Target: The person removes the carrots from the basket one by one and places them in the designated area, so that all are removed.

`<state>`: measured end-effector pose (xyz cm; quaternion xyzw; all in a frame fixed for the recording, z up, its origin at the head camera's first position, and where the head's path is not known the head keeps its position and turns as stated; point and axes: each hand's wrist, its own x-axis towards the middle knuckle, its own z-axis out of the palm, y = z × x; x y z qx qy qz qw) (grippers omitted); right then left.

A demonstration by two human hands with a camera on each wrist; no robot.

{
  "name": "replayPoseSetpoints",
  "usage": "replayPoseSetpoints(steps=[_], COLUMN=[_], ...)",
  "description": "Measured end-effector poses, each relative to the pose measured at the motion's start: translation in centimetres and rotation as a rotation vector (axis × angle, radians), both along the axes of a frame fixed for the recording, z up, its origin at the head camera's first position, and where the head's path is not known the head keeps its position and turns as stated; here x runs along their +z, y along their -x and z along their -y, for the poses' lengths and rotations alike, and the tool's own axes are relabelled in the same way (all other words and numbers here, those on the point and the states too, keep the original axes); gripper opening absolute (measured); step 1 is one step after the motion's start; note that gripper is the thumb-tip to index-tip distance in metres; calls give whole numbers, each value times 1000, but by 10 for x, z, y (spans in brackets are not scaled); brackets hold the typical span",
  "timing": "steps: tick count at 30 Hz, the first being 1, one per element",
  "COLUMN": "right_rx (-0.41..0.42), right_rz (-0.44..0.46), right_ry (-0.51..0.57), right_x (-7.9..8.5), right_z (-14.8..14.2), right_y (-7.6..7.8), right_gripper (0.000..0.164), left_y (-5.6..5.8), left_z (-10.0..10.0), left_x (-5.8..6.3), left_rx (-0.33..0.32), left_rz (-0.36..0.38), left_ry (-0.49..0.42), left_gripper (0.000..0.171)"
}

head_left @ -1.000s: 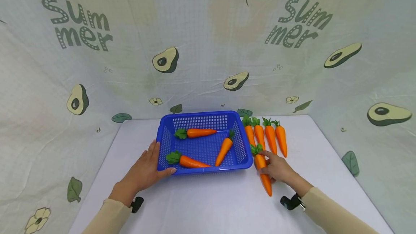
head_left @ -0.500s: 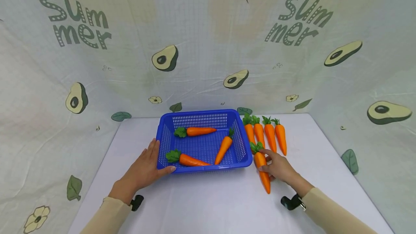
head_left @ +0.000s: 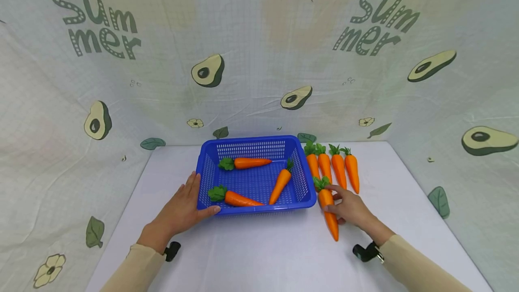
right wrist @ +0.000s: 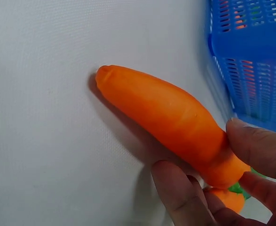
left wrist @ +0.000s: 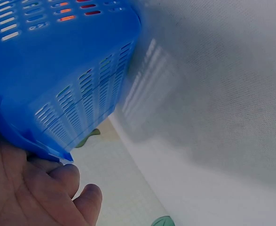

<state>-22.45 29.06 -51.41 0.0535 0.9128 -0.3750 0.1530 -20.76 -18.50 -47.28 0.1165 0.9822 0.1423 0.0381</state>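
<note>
My right hand [head_left: 350, 208] pinches an orange carrot [head_left: 331, 224] with a green leafy top near its thick end, thumb on one side and fingers on the other. In the right wrist view this carrot [right wrist: 170, 110] lies low over the white table, its tip pointing away from the hand. A blue plastic basket [head_left: 259, 210] stands to the left of it. Against the basket's front left corner rests my left hand [head_left: 180, 211], fingers extended along the side and thumb on the front rim. Three carrots, including one across the back [head_left: 252, 162], lie inside the basket.
Several more carrots lie side by side right of the basket, the outermost one [head_left: 352, 172] at the right end, leaves toward the back. The white table [head_left: 259, 256] meets a printed cloth backdrop [head_left: 251, 48] behind and at both sides.
Both hands, the basket and the carrots hold almost the same places. The whole view shifts slightly, as the head camera moves a little.
</note>
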Motion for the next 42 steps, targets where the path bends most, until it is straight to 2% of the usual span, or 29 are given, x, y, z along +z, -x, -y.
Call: replayPoseSetpoints(steps=[14,20,24,32,37,42], right_rx=[4,53,81,160,221,332], right_rz=[-11,-117,-204,-300,-323,-365], right_ry=[-22,-110,-161,-164,-180,-193], right_x=[2,13,29,77,105,121], right_z=[-1,-6,-7,6,36,81], right_y=[1,7,17,43,55,67], right_gripper=[76,70,68,68,63,58], left_y=[-3,-4,-4,-2,-1,-2], left_z=[4,4,3,1,-1,-2], left_x=[2,3,4,4,6,8], left_rx=[13,25,19,11,0,-6], left_rz=[0,-7,-14,-33,-51,-71], left_ry=[-2,19,32,57,83,123], left_gripper=[124,126,127,127,126,125])
